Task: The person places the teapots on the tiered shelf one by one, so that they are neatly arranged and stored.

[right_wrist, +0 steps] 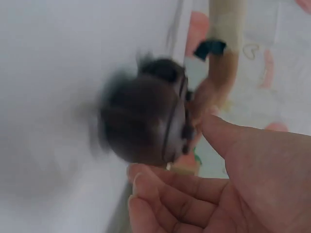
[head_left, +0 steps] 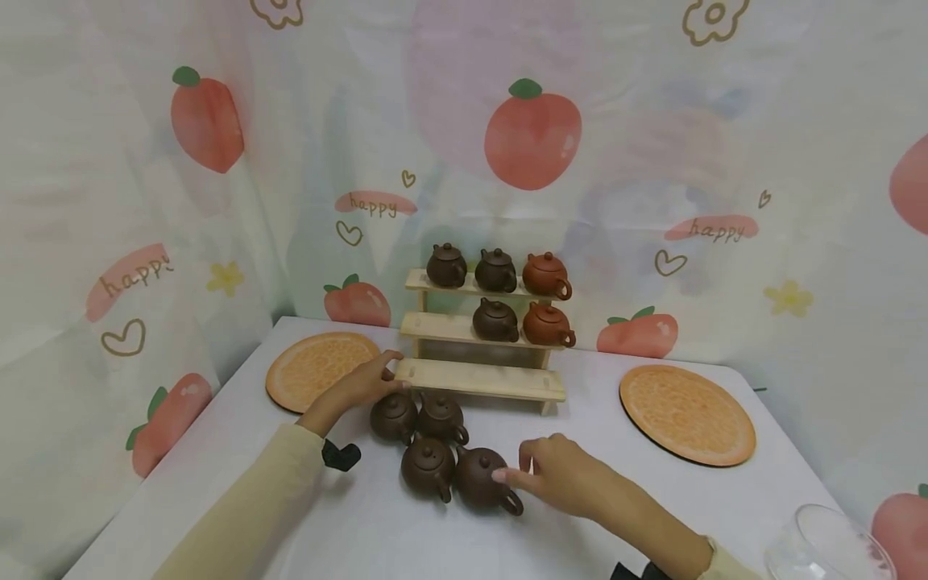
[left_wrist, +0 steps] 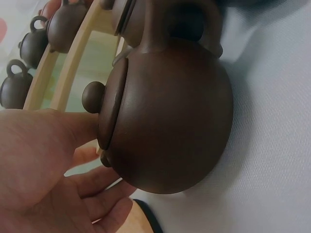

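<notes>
A cluster of dark brown teapots stands on the white table, including a front right teapot, a front left teapot and a back left teapot. My left hand is at the left end of the stand's lowest wooden shelf, just behind the back left teapot. In the left wrist view its fingers are loosely bent beside a teapot. My right hand is beside the front right teapot, its thumb overlapping the body. In the right wrist view its fingers are spread near a blurred teapot.
Dark teapots and reddish-brown teapots stand on the upper two shelves. An orange round mat lies left, another orange mat right. A clear glass bowl is at the front right. Printed cloth walls surround the table.
</notes>
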The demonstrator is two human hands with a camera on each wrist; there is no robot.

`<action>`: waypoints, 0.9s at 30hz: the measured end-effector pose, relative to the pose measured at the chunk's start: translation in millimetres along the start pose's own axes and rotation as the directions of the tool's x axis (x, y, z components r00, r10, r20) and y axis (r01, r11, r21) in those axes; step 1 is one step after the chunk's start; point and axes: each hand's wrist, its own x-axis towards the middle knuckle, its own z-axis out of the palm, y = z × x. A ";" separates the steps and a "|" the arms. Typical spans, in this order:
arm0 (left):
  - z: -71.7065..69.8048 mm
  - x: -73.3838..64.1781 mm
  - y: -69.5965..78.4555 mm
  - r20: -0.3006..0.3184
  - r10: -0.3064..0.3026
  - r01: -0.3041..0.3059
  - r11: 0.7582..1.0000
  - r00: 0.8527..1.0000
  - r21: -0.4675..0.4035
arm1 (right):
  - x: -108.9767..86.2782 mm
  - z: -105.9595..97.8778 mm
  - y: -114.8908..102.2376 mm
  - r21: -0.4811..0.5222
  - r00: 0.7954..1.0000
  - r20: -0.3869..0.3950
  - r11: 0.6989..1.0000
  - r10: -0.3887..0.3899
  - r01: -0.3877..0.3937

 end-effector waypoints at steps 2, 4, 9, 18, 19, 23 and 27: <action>-0.5 0.3 -0.1 0.004 -0.003 0.003 1.000 1.000 -0.001 | -7.1 10.7 -2.0 0.013 0.999 0.032 1.000 0.016 -0.016; -0.9 0.4 -0.2 0.011 -0.005 0.005 1.000 1.000 -0.002 | -11.5 20.7 -1.6 0.016 0.998 0.057 1.000 0.026 -0.026; -1.2 -0.1 -0.3 0.022 -0.022 0.022 1.000 1.000 -0.003 | -13.7 43.0 5.0 0.004 0.999 0.047 1.000 -0.007 0.007; -0.6 -1.2 -0.9 0.019 -0.038 0.038 0.999 0.999 -0.009 | -13.9 60.4 14.2 -0.018 0.998 -0.022 0.998 -0.058 0.057; -0.5 -1.2 -1.0 0.018 -0.040 0.041 0.999 0.999 -0.006 | -14.3 61.4 14.6 -0.021 0.997 -0.030 0.998 -0.066 0.065; -0.2 -0.6 -0.7 0.018 -0.043 0.043 0.999 0.999 -0.006 | -15.9 64.6 15.5 -0.043 0.992 -0.073 0.994 -0.105 0.102; 0.2 -0.3 -0.6 0.015 -0.038 0.038 0.999 0.999 -0.007 | -17.1 66.7 17.0 -0.057 0.984 -0.115 0.990 -0.136 0.130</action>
